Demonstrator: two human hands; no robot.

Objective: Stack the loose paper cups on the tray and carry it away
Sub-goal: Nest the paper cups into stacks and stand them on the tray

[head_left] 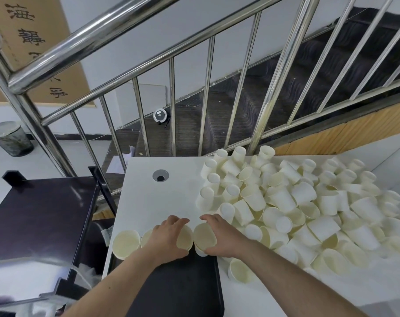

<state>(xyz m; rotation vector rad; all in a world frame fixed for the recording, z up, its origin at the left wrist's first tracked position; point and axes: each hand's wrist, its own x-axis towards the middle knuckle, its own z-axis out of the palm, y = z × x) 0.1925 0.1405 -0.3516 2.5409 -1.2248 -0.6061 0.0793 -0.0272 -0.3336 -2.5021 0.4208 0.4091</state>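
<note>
Head view, read left to right. A dark side cart [41,216] is noted beside the white table [171,186], with a steel stair railing [171,106] behind. At the table's near edge lies a dark tray [178,291], flat, smooth, with rounded corners. On its far end a row of upright paper cups is seen: one free cup [126,244] at the left, a second partly hidden, then two more under the hands.

The left hand [169,236] is curled round the third cup [185,236], fingers [178,221] wrapped over the far rim, thumb at the near side. Just beside it, the right hand [219,236] is clasped round the fourth cup [204,235] in the same way. The two held cups are almost touching; whether each is a single cup or a short stack cannot be told.

To the right, a large heap of loose cups [308,207] is spread over the table, most lying on their sides or mouth down, one upright cup [240,269] just beside the tray's edge.

Material: thin cream paper, matt, tapered wall, rolled rim. Judged very light, easily crushed and easily tipped; best taken round the wall near the rim with little pressure. Nested stacks are expected to be top-heavy, so the tray is best gripped at both short ends and kept level.
</note>
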